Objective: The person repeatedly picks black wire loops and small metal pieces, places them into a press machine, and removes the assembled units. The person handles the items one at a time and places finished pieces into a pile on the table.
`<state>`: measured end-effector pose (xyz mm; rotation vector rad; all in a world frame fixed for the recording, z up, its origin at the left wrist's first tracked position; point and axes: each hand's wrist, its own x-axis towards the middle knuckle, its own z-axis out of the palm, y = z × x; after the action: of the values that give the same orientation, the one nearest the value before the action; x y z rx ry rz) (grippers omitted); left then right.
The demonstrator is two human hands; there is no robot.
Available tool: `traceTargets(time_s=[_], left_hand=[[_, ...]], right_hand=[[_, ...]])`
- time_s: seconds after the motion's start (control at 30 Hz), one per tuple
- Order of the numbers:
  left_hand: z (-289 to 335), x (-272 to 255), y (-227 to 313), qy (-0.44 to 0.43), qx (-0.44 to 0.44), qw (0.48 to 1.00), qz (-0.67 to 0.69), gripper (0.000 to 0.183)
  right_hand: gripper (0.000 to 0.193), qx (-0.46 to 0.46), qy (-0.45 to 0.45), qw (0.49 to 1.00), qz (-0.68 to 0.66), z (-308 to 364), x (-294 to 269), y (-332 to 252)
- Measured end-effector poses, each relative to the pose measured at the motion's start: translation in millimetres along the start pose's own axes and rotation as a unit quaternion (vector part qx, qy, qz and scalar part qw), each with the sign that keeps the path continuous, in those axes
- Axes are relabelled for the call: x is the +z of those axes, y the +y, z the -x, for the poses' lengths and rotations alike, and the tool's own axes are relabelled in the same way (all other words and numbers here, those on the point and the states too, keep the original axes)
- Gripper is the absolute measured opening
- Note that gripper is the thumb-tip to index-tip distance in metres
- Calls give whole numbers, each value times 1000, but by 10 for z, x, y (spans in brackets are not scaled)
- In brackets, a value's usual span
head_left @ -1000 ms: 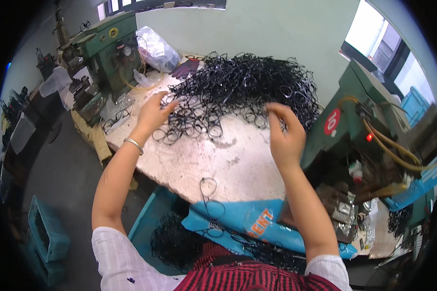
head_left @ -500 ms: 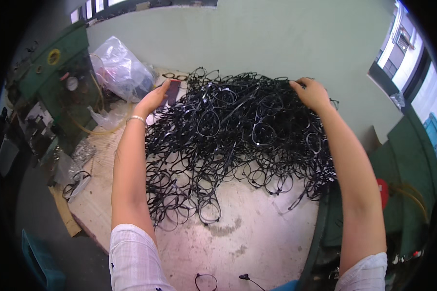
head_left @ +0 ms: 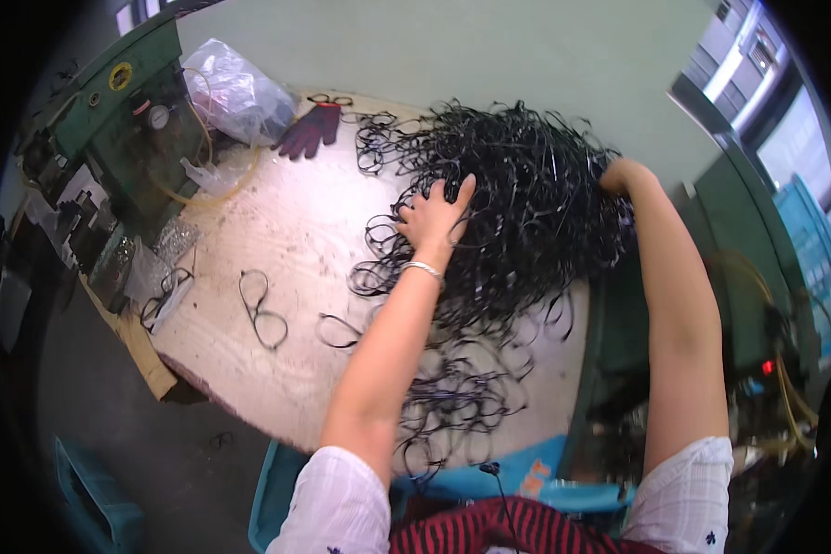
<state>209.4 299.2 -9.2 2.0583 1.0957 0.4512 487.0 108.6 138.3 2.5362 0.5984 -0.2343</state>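
Observation:
A large tangled heap of thin black looped cords (head_left: 517,194) lies on the pale worktable (head_left: 217,314). My left hand (head_left: 437,214) rests on the heap's left side, its fingers spread. At the heap's far right edge, my right hand (head_left: 622,177) is bent down against the cords, and its fingertips are hidden. Looser cords (head_left: 462,397) trail from the heap toward the table's near edge. One separate cord twisted into a figure eight (head_left: 264,312) lies left of my left forearm.
A dark glove (head_left: 314,131) and a clear plastic bag (head_left: 235,92) lie at the back left. Green machines stand at the left (head_left: 111,102) and right (head_left: 748,231). Blue bins (head_left: 97,499) are low at the left and at the near edge (head_left: 268,503). A wall closes the back.
My left hand has moved right and nearer onto the heap. The heap has bunched up toward the right, baring the table's left part and the glove. My right hand stays at its far right.

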Motion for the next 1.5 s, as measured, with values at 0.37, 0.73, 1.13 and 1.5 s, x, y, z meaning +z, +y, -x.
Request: traceTargets(time_s=[0.37, 0.73, 1.13, 1.5], left_hand=[[-149, -1551, -1589, 147, 172, 972, -69, 71], [1191, -497, -1793, 99, 243, 961, -83, 52], [2910, -818, -876, 140, 242, 945, 168, 21], [2872, 315, -164, -109, 282, 931, -206, 34]], right_hand=[[47, -401, 357, 766, -353, 3688, 1295, -1986], [32, -465, 253, 848, 1, 3380, 2146, -1482], [16, -239, 362, 669, -603, 4733, 2210, -299], [14, 62, 249, 565, -784, 5868, 3853, 1106]])
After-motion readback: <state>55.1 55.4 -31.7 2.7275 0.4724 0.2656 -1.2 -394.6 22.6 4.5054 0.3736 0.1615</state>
